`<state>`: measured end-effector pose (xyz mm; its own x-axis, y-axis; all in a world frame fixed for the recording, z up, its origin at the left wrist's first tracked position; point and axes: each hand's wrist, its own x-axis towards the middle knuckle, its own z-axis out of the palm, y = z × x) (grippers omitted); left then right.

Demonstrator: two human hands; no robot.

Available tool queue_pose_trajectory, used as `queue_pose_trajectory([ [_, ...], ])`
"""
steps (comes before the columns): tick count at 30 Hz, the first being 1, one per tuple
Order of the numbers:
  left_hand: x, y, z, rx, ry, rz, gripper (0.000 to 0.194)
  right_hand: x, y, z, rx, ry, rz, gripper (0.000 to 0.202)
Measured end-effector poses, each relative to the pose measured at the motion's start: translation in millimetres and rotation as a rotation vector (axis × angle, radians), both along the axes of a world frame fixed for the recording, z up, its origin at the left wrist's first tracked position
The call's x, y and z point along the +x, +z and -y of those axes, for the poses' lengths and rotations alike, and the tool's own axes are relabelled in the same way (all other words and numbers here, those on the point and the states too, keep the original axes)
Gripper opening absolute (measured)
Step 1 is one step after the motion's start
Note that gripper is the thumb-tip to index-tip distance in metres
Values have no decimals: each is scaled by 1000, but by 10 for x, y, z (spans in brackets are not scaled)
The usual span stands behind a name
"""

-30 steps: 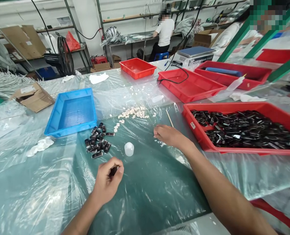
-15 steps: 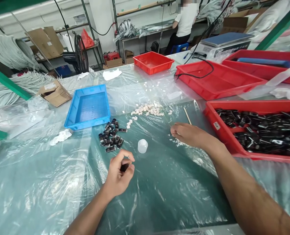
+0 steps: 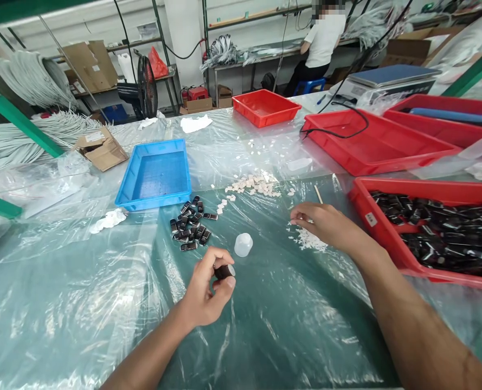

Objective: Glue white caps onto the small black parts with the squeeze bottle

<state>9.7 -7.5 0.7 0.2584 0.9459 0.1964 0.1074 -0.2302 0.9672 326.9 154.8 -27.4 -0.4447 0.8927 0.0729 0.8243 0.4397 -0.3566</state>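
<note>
Between the thumb and fingers of my left hand (image 3: 208,290) is a small black part (image 3: 223,272) with a pale round end. My right hand (image 3: 322,225) is over a heap of tiny white pieces (image 3: 312,240), its fingertips pinched together; what they hold, if anything, is too small to make out. A translucent plastic cup (image 3: 243,245) stands between my hands. Beyond my left hand lies a pile of small black parts (image 3: 192,227). Farther back are scattered cream-coloured flat pieces (image 3: 257,184). A thin pale stick (image 3: 318,194) lies just beyond my right hand.
A blue tray (image 3: 121,200) stands at the left, and a red bin (image 3: 371,230) full of black parts at the right. More red trays (image 3: 379,162) and a scale (image 3: 395,76) are behind. A person in white (image 3: 324,38) sits at a far bench. Plastic film covers the table.
The black part in my left hand has turned so its pale end shows. My right hand has lifted slightly, uncovering more of the white heap. The whole view has shifted a little.
</note>
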Motion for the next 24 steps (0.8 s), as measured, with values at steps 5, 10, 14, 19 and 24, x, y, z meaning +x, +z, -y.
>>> queue_pose_trajectory([
  [5,19,137,32,-82,47,-79,18,-127,260,178,-56,81,-170,18],
  [10,24,147,28,-80,52,-67,11,-555,550,656,-271,198,-710,30],
  [14,10,43,-11,-30,-11,-55,14,-918,575,1024,-589,277,-952,33],
  [19,-10,44,-28,-44,46,-98,12,-1068,436,1128,-884,220,-1020,31],
  [24,-23,67,-29,-66,97,-135,21,-1047,410,1118,-962,195,-1002,28],
])
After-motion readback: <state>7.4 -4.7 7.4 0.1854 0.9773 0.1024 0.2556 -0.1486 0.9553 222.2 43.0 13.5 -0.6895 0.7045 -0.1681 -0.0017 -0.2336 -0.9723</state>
